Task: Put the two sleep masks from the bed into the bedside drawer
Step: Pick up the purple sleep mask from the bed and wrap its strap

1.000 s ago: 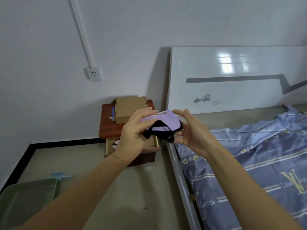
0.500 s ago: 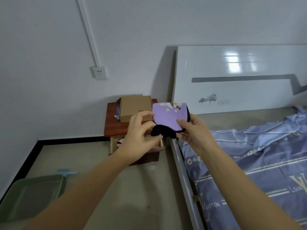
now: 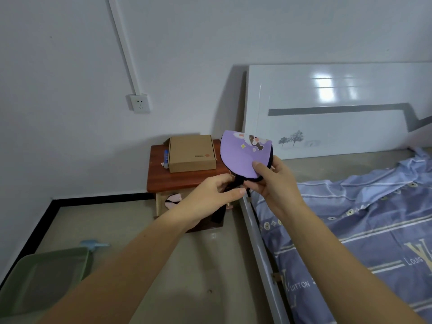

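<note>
While the right hand pinches the folded purple sleep mask upright, the left hand grips its black strap just below.

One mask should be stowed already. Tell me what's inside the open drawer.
A pink sleep mask lies in the drawer; the left hand hides the rest.

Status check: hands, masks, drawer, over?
Right hand pinching folded purple mask; left hand gripping its black strap. Pink mask already in open drawer. Nothing blocking the drawer.
</note>
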